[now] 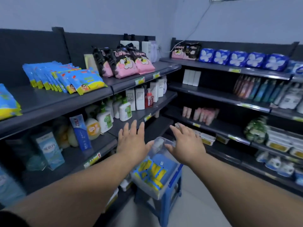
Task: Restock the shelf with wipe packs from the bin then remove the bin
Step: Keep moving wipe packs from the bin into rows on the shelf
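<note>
Our forearms reach out from the near edge, left hand [132, 143] and right hand [185, 143] both spread flat with fingers apart, holding nothing, above the far end of the clear bin [147, 189]. The bin sits on a blue stool [173, 194] in the aisle corner, with blue-and-yellow wipe packs [152, 172] lying inside.

We judge the step to be reaching in for packs. We should lower both hands, gather a small stack by its edges and lift straight up, so the bin does not slide off the stool.

Matching shelved packs [65, 77] lean in a row on the top shelf [54, 100] at the left, with bare board in front of them. Pink bags [127, 64] stand to their right. Soap bottles [125, 111] crowd the shelf below, near our left hand's likely path upward.
</note>
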Motion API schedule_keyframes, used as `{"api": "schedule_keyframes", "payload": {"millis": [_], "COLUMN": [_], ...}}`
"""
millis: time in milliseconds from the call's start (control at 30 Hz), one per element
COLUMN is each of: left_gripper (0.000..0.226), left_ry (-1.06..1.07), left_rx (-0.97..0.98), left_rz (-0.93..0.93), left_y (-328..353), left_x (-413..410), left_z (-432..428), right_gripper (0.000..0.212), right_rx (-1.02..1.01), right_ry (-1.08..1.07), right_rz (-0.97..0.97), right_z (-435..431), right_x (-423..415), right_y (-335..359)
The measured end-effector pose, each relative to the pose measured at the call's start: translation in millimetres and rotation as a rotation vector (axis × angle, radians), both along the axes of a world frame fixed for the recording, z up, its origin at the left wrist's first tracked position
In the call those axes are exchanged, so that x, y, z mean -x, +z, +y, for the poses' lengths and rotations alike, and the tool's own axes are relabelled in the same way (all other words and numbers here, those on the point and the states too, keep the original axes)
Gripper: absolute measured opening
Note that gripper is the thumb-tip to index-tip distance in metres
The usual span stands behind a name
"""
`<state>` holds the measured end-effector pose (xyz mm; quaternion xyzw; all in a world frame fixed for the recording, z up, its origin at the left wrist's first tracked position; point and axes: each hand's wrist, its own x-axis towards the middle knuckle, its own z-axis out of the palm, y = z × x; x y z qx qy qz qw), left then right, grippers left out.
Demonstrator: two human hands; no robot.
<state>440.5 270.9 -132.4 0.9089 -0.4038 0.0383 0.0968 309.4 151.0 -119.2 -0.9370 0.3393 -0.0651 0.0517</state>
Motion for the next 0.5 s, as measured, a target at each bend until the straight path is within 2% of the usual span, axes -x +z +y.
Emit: {"api": "schedule_keyframes", "payload": {"millis": [167,333,500], "left_gripper": [0.075,0.077,0.078], "left_ry": [-0.033,-0.063,-0.066], "left_rx": [-0.044,-0.080,-0.158], "left_rz": [0.062,0.021,0.141], "left_y": [-41,-83,-136], "left_x": [-44,-97,-134], "left_z": [-54,-111,-152], "right_gripper": [0.070,0.072,0.071], "right_rx": [-0.065,-0.165,-0.222], "right_ry": [-0.029,-0.045,-0.056], "right_rz": [0.059,0.130,0.202], "right_z": [-53,-111,-159], "right_x": [-42,-89,-115], "right_y": [-35,-74,-136]}}
